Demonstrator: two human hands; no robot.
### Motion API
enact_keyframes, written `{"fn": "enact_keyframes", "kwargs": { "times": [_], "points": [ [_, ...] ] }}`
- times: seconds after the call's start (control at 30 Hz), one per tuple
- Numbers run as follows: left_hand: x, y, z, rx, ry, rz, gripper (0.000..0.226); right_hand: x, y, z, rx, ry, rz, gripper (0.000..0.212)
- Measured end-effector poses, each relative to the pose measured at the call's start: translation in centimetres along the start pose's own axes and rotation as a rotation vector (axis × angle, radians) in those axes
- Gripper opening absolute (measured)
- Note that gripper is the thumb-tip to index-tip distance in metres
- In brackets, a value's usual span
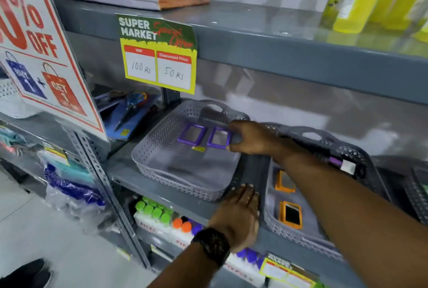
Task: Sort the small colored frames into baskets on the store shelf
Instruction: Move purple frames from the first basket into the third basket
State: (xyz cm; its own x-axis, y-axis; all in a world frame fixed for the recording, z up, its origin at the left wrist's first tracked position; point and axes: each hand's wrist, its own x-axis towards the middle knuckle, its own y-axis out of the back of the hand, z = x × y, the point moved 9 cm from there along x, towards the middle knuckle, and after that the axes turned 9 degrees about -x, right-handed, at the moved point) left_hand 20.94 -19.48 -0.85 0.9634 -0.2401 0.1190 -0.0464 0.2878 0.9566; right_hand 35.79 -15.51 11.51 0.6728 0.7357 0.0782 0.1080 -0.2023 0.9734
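In the head view, a grey perforated basket (pixel 162 171) sits at the centre of the frame on a grey metal shelf (pixel 129 178). Two purple frames lie flat inside it near its far end: one (pixel 191 134) to the left, the other (pixel 219 137) just beside it on the right. The right hand (pixel 250 137) reaches in from the right side of the frame, over the basket's right rim, with thumb and fingers closed on the right edge of the second purple frame. The left hand (pixel 238 216), with a dark watch (pixel 212 246) on its wrist, rests palm down with fingers together on the shelf's front edge, in the gap between this basket and a second grey basket (pixel 301 236) at lower right. That second basket holds two orange frames, one (pixel 284 181) farther back and one (pixel 291 214) nearer the front. A yellow price card (pixel 159 65) hangs from the shelf above, upper centre. A discount sign (pixel 46 56) fills the upper left.
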Motion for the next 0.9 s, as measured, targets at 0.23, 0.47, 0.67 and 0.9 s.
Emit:
{"fn": "enact_keyframes", "kwargs": {
  "times": [0.23,0.47,0.67,0.9],
  "points": [
    [1.2,1.5,-0.3,-0.018,-0.005,0.114,0.055,6.9,-3.6,1.6,-0.181,-0.029,-0.194,0.084],
    [1.0,1.6,-0.3,-0.023,0.0,0.168,0.053,9.1,-6.1,3.2,-0.102,-0.043,-0.325,0.052],
    [1.0,1.4,-0.9,-0.054,0.042,0.215,0.058,9.8,-7.1,2.2,-0.121,0.006,-0.476,0.049],
    [1.6,0.6,-0.8,-0.058,0.053,0.075,0.08,8.3,-3.3,1.8,-0.022,-0.04,-0.128,0.079]
  ]
}}
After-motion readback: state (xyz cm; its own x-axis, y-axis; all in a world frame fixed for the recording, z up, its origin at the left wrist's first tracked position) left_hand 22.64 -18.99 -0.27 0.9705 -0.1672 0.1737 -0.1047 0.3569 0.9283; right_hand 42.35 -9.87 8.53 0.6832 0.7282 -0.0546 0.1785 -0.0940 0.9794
